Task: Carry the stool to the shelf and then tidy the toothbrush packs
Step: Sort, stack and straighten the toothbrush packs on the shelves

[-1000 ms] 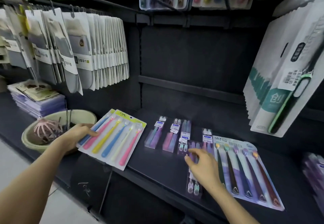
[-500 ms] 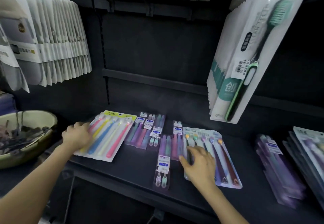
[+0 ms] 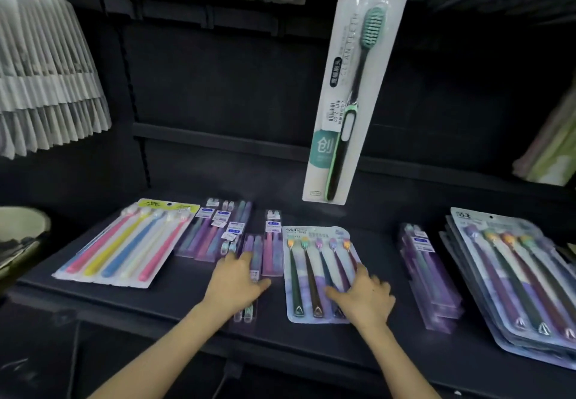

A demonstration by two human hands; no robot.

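Toothbrush packs lie flat on a black shelf (image 3: 174, 300). My left hand (image 3: 237, 283) rests with fingers spread on a narrow clear two-brush pack (image 3: 249, 311). My right hand (image 3: 363, 300) lies flat on the lower right of a five-brush pack with dark handles (image 3: 311, 270). To the left is a five-brush pack in pink, yellow and blue (image 3: 127, 242). Between them sit several narrow purple packs (image 3: 212, 233), partly overlapping. No stool is in view.
A stack of narrow purple packs (image 3: 427, 274) and a stack of wide five-brush packs (image 3: 511, 277) lie at the right. A single green-and-black toothbrush pack (image 3: 349, 86) hangs above the shelf. White packets (image 3: 46, 71) hang at upper left; a pale bowl (image 3: 18, 236) sits left.
My left hand left the pink-yellow-blue pack and moved right onto the narrow two-brush pack. My right hand shifted further right on the dark-handled pack. The view swung right.
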